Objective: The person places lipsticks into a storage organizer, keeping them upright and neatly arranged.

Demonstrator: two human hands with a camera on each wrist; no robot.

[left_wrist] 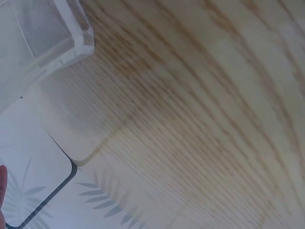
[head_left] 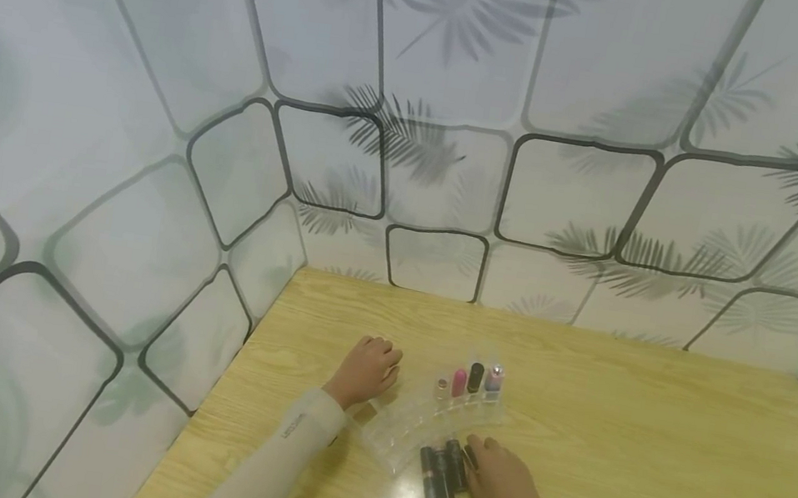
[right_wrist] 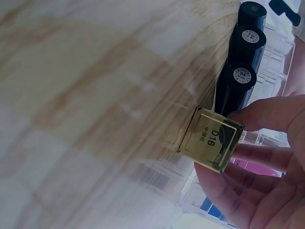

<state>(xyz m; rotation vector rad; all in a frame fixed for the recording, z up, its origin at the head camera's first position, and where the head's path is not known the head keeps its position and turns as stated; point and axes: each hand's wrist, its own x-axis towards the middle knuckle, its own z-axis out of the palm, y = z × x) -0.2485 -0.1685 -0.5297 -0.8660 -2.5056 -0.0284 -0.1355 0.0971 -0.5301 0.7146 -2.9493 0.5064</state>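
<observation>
Right hand pinching gold-ended case marked "01B", black tube labelled "04" alongside, left hand relaxed

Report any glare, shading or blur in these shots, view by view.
Head view: a white glare patch on the tabletop, beside the lower ends of the dark tubes; left wrist view: dim shading over the wood, grain soft toward the upper right; right wrist view: pale reflections on the glossy wood, while the gold tube end stays sharp enough to read "01B".
</observation>
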